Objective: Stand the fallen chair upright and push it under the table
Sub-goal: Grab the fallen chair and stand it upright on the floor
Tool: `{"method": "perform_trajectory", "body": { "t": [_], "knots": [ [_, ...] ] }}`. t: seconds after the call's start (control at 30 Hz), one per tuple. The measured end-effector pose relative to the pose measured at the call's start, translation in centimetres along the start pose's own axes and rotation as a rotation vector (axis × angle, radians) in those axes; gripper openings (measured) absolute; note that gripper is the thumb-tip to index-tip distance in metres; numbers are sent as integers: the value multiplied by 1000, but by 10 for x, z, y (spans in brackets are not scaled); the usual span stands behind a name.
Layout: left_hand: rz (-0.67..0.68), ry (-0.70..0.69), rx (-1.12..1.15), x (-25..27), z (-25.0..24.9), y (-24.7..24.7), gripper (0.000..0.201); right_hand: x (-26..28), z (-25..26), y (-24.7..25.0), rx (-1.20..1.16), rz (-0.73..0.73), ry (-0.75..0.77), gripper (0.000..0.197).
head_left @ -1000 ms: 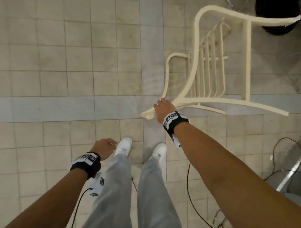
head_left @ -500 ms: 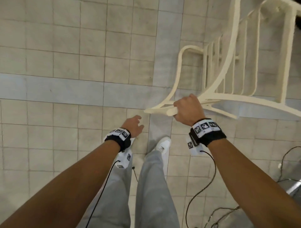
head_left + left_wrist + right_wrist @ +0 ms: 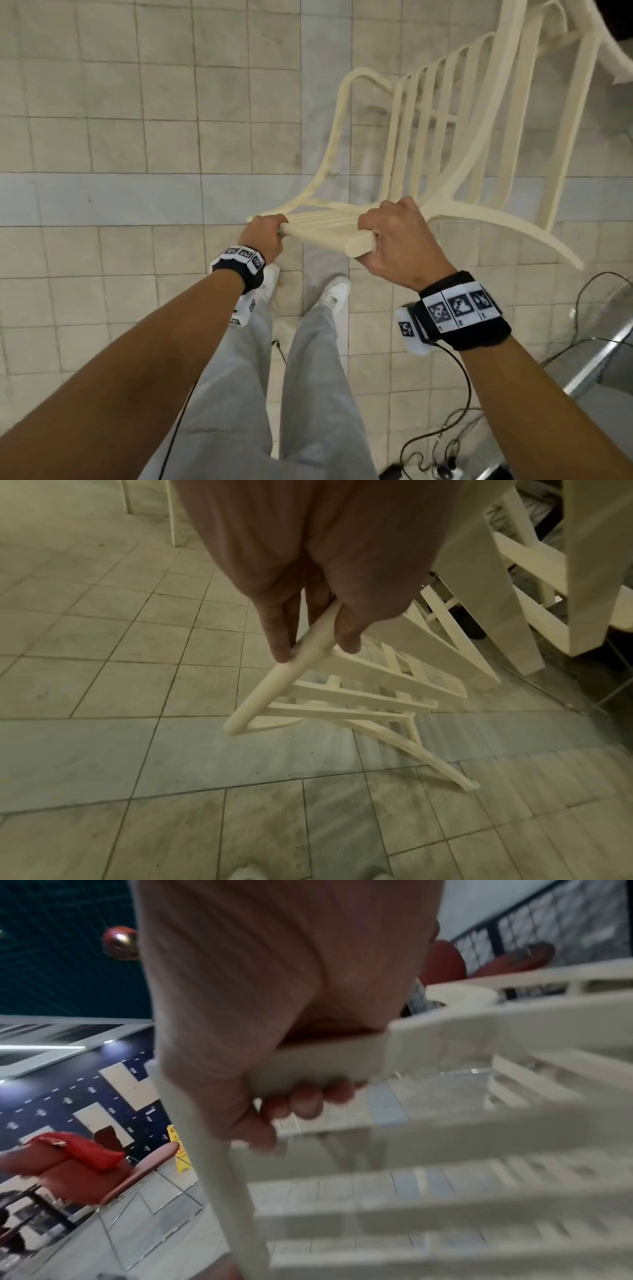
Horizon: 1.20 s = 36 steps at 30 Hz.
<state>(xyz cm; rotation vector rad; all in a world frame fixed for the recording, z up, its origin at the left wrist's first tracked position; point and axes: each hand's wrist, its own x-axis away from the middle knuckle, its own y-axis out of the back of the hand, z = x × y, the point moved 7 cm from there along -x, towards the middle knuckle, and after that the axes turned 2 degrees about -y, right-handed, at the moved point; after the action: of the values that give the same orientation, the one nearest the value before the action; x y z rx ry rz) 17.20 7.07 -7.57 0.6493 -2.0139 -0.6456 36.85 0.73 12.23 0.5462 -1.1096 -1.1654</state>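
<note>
The cream plastic chair (image 3: 442,144) is tilted off the floor, its slatted back's top rail (image 3: 325,236) nearest me. My left hand (image 3: 263,233) grips the left end of that rail, and my right hand (image 3: 394,236) grips the right end. In the left wrist view my left hand (image 3: 308,631) pinches the rail (image 3: 274,685), with the chair's armrest and a leg (image 3: 441,764) pointing toward the tiles. In the right wrist view, fingers (image 3: 304,1099) of my right hand (image 3: 274,1112) curl under the rail beside the blurred slats (image 3: 445,1191). No table surface is plainly visible.
Grey and beige floor tiles (image 3: 137,137) spread to the left. My two white shoes (image 3: 334,291) stand just below the chair. Black cables (image 3: 455,421) and a metal bar (image 3: 603,359) lie at lower right. Legs of other cream furniture (image 3: 486,593) stand beyond the chair.
My left hand rose from beside my leg and took hold of the top rail. The chair's back has been lifted toward me, with my right hand still holding it.
</note>
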Motion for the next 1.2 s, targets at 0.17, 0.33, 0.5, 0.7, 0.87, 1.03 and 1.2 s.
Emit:
{"method": "perform_trajectory", "body": {
  "t": [0.17,0.33,0.5,0.7,0.87,1.03,1.2],
  "knots": [
    [1,-76,-133,18,-14,16,21,19,32,7,265,177,-49,38],
    [14,-147,-241,41,-36,40,19,41,49,22,385,235,-161,16],
    [34,-273,-339,68,-72,77,23,86,28,55,116,80,-174,26],
    [56,-527,-170,96,-130,83,32,162,-27,98,-135,-176,-348,41],
    [238,-442,-292,83,-154,64,50,218,-71,119,-179,-345,-465,31],
    [330,-472,-345,92,-184,51,45,241,-101,127,-59,-276,-579,30],
    [226,-504,-338,96,-209,67,36,260,-129,128,7,-255,-641,31]
  ]
}}
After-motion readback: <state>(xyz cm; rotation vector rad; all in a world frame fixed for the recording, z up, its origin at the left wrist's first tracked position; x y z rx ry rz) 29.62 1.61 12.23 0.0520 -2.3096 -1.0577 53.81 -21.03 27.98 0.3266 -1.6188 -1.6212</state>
